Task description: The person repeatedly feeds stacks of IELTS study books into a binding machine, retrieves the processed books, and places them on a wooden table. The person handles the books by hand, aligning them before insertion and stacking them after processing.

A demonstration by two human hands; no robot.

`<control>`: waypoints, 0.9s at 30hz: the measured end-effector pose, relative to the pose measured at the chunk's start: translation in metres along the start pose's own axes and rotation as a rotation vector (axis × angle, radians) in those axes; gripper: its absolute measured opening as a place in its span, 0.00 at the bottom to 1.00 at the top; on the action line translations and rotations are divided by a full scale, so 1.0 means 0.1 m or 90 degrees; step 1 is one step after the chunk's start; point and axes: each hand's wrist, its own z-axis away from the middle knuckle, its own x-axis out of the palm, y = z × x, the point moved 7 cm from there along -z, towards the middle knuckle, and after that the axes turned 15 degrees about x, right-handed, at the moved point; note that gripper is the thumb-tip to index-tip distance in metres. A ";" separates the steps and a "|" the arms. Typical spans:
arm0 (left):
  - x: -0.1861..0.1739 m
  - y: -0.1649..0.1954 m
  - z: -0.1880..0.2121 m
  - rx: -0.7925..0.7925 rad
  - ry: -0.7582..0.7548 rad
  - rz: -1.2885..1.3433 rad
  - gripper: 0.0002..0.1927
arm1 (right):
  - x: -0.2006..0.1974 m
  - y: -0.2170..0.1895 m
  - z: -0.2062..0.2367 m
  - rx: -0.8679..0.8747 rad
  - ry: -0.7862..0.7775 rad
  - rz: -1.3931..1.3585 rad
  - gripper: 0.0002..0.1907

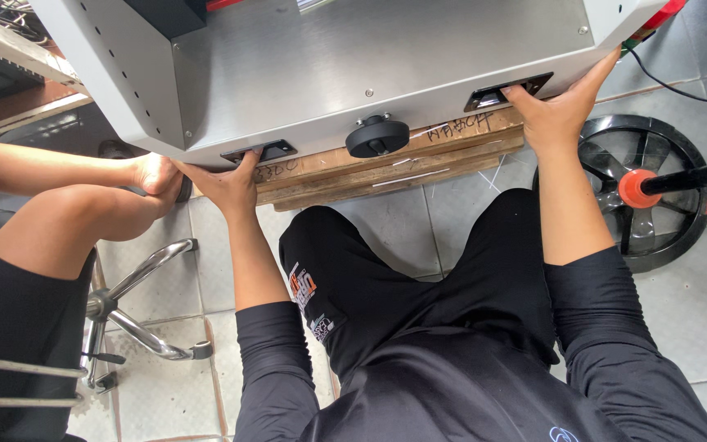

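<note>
Head view: the left hand [231, 184] has its fingers hooked into the left recessed handle [260, 151] of a large steel cabinet [353, 57], and the right hand [554, 110] grips the right recessed handle [507, 92] likewise. The cabinet lies tilted over a wooden pallet [386, 168], a black knob [376, 137] between the handles. A seated person's bare leg [83, 217] is just left; a black fan [656, 196] stands on the tiled floor to the right.

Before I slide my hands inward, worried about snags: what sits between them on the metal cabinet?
In the head view, a black round knob sits between the left hand and right hand.
</note>
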 end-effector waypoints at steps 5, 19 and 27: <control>-0.01 -0.04 0.03 -0.024 0.003 0.019 0.70 | 0.01 0.04 0.02 0.010 0.000 -0.003 0.64; -0.01 -0.06 0.05 -0.019 0.003 0.013 0.69 | 0.03 0.08 0.04 0.019 -0.002 -0.005 0.63; -0.01 -0.05 0.03 -0.011 0.005 0.010 0.69 | 0.05 -0.01 0.05 0.012 0.004 0.011 0.63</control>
